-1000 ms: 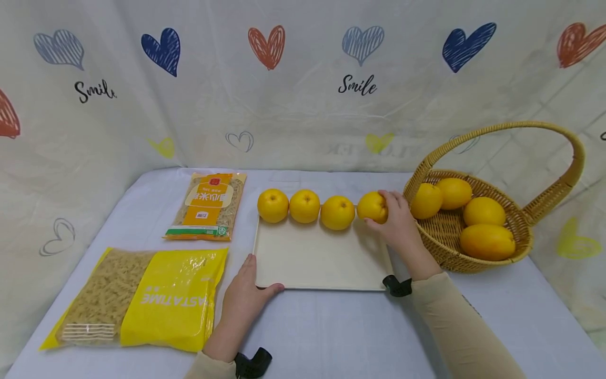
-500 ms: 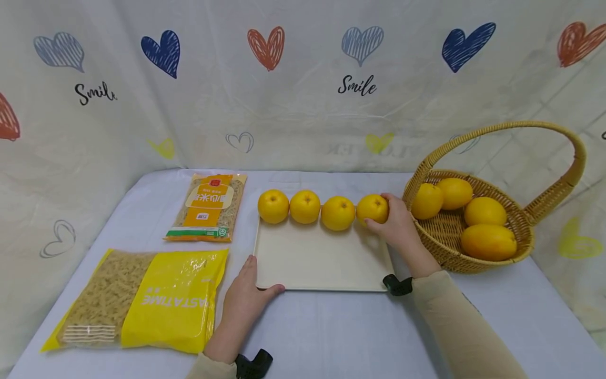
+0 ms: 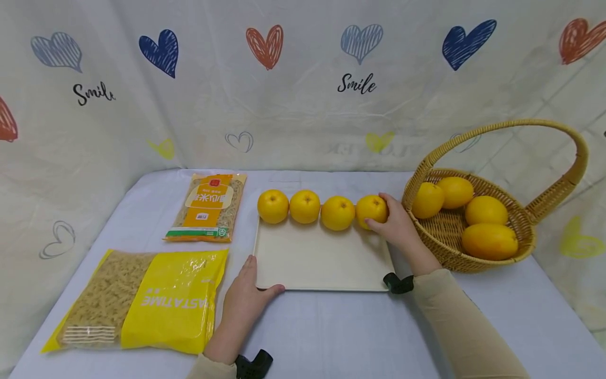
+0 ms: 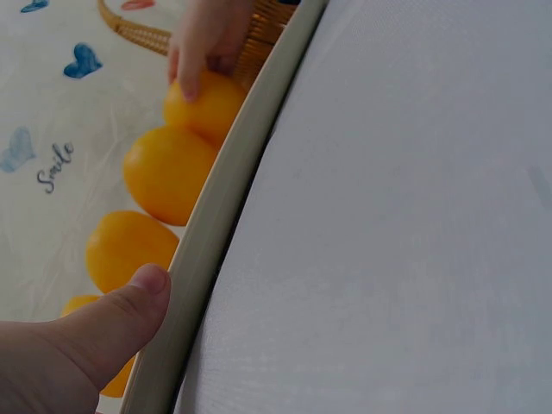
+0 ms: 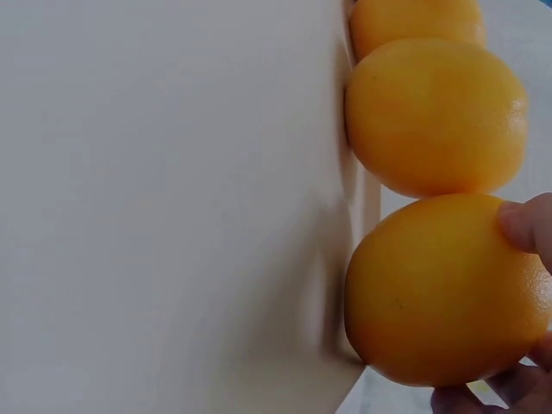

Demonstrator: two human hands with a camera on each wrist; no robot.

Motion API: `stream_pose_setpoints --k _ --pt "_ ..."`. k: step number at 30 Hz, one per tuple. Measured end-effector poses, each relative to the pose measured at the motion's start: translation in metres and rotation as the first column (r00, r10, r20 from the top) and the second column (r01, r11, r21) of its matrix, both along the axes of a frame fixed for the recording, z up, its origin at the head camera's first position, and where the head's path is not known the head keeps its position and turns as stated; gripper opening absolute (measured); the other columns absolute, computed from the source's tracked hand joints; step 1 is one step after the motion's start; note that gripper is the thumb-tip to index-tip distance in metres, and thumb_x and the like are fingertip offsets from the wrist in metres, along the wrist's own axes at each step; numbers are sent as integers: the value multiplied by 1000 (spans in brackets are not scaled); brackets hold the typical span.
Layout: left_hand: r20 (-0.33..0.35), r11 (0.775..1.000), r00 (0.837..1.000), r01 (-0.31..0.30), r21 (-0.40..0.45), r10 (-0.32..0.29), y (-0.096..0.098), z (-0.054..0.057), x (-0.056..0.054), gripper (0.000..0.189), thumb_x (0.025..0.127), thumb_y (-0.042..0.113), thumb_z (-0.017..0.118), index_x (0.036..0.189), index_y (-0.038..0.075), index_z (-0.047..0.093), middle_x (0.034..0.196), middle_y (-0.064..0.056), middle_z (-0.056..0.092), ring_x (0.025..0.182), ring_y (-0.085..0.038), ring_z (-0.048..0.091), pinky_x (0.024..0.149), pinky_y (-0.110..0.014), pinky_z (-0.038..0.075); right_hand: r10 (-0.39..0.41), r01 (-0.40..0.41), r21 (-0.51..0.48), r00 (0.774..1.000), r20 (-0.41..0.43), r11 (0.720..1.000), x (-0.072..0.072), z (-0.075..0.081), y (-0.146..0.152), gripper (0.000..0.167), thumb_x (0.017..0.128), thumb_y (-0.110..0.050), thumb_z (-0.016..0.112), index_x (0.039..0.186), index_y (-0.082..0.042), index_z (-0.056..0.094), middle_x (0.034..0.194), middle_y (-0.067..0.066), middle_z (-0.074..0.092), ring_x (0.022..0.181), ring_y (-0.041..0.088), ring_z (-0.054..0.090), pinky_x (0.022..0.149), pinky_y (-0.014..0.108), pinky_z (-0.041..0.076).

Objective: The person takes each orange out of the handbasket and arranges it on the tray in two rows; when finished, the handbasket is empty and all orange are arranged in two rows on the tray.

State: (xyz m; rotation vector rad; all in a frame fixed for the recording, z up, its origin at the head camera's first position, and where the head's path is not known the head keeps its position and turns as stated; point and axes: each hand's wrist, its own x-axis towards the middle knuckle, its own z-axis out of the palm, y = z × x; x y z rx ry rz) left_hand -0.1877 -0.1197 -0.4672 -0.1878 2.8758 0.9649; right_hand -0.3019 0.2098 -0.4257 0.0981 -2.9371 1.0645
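A round, smooth yellow-orange fruit [image 3: 371,210] sits at the right end of a row along the far edge of a cream rectangular tray [image 3: 322,258], pinched by the right hand [image 3: 401,223]. Three matching fruits [image 3: 304,206] continue leftward. The left hand [image 3: 243,292], thumb spread from fingers, touches the tray's near left corner. A tan woven basket [image 3: 440,247] of fruit crowds the right hand; two plastic food bags [image 3: 163,302] lie left.

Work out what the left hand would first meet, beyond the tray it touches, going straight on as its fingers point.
Probably the leftmost fruit, at the tray's far left corner; depth is unclear, so the left hand could pass just outside it.
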Motion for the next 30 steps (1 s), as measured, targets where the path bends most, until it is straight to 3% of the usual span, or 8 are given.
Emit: stream_pose_setpoints --k 5,17,24,30 --pt "0 1000 1000 2 0 -2 2 -1 0 105 67 53 72 142 -1 24 148 -16 26 135 -32 28 109 -47 28 26 -26 -7 999 29 1000 0 -1 3 83 83 -34 61 143 0 16 142 26 28 127 40 34 103 56 31" --pt "-8 1000 1000 19 8 -19 5 1 0 104 68 53 72 142 -1 24 148 -17 25 135 -32 27 109 -47 27 26 -26 -14 1000 10 1000 6 1 8 91 82 -33 64 145 0 8 147 25 19 135 40 20 109 56 20" --pt "-5 1000 1000 16 5 -16 4 -1 0 103 68 53 71 142 -1 23 148 -16 25 136 -31 26 110 -46 26 47 -45 60 998 -30 997 25 13 2 87 83 -32 64 145 -3 10 149 24 16 136 41 17 108 58 20" --pt "-3 1000 1000 10 7 -10 3 -3 -1 103 69 53 71 143 0 22 149 -16 24 136 -31 25 110 -46 26 54 -36 101 982 -182 994 51 41 15 81 82 -28 65 143 1 19 145 26 23 132 43 23 105 60 23"
